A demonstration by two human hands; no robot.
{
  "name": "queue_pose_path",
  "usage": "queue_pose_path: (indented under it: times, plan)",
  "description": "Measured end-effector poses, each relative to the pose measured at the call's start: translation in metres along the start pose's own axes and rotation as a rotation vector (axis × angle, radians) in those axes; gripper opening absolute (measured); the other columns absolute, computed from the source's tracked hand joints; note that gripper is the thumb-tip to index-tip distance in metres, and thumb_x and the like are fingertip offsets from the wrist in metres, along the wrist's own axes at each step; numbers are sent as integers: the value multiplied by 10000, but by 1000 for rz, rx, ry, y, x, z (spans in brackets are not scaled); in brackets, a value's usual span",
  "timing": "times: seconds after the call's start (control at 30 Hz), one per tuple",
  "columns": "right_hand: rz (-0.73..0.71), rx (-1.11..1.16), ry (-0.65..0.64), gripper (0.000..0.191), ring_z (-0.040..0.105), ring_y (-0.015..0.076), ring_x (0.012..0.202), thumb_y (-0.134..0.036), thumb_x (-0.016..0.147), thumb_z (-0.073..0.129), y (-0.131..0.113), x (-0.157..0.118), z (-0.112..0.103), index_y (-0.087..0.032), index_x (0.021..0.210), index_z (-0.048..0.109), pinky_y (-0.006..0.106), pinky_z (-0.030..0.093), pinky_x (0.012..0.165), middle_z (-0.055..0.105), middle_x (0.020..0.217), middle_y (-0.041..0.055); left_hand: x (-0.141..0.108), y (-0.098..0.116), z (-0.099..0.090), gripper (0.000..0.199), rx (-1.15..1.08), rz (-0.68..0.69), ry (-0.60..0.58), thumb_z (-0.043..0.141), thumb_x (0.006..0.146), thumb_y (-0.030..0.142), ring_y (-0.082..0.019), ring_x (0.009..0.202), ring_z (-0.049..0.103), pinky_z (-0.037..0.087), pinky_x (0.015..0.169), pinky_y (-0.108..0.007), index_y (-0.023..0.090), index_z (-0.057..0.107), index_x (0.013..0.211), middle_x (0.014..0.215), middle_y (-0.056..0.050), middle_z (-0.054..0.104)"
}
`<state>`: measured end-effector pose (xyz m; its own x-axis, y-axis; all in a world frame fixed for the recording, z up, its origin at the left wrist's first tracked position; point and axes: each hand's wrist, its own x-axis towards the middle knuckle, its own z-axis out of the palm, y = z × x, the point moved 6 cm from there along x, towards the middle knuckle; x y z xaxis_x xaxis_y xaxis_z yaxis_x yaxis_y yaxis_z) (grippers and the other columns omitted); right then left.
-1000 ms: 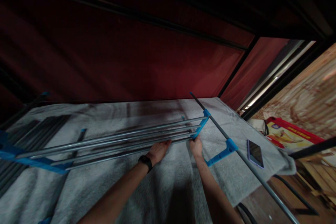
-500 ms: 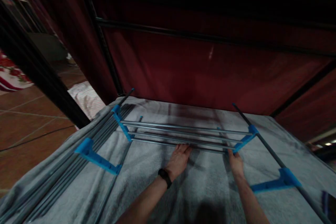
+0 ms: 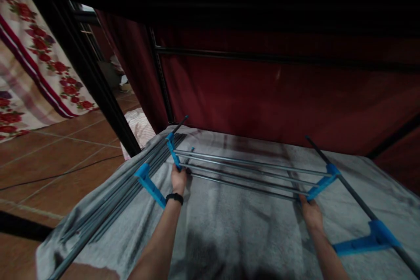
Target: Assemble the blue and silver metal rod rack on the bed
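Note:
A partly built rack of grey metal tubes and blue plastic brackets lies on a grey blanket [image 3: 243, 232]. Several crossbars [image 3: 249, 180] run between the far left bracket [image 3: 173, 152] and the far right bracket [image 3: 323, 182]. My left hand [image 3: 179, 180] is closed around the near end of the far left bracket, where the crossbars meet it. At the opposite end, my right hand [image 3: 311, 214] grips the near end of the far right bracket; its fingertips are partly hidden. Nearer to me are another left bracket [image 3: 151, 184] and right bracket [image 3: 365, 240], with no crossbars between them.
Loose grey tubes [image 3: 121, 197] lie bundled along the blanket's left side. A black bed-like frame post [image 3: 95, 83] rises at left, and a dark red curtain [image 3: 229, 87] hangs behind. Beyond are a tiled floor [image 3: 78, 148], a cable and a flowered cloth [image 3: 42, 61].
My left hand has moved left from the middle of the nearest crossbar to the far left bracket. My right hand stays at the right bracket. The view has swung left.

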<state>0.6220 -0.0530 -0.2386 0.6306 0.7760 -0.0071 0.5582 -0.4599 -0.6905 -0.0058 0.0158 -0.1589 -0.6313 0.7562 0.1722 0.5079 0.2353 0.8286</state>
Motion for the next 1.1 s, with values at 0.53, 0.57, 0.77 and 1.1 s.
queue_pose_path:
  times: [0.53,0.57,0.77,1.1]
  plan:
    - [122,-146,10,648,676,445,1150,-534,982,309,-8,-11,0,-27,1183,657,490,518,922,692,1148,358,2,2,3,340,22,77,-75,433,901,142,-241,1080,662,488,958,-342,167,599,1197,1147,-141,732]
    - [120,-150,15,643,680,446,1135,-532,981,312,-8,-13,0,-25,1173,658,488,516,916,695,1129,356,3,1,2,340,22,76,-78,438,898,143,-241,1070,663,493,950,-343,172,602,1195,1137,-137,735]
    - [78,-168,27,603,676,429,1126,-482,966,320,-15,-21,3,-32,1208,639,478,506,912,711,1102,321,8,-5,-2,331,37,50,-93,460,900,151,-275,1040,680,508,884,-362,180,602,1198,1099,-141,741]
    - [98,-172,54,548,676,434,1137,-486,969,336,-16,-17,-4,-69,1128,655,480,511,918,709,1112,324,3,-8,1,261,51,69,-90,468,901,161,-251,963,680,467,819,-323,202,594,1126,969,-96,711]
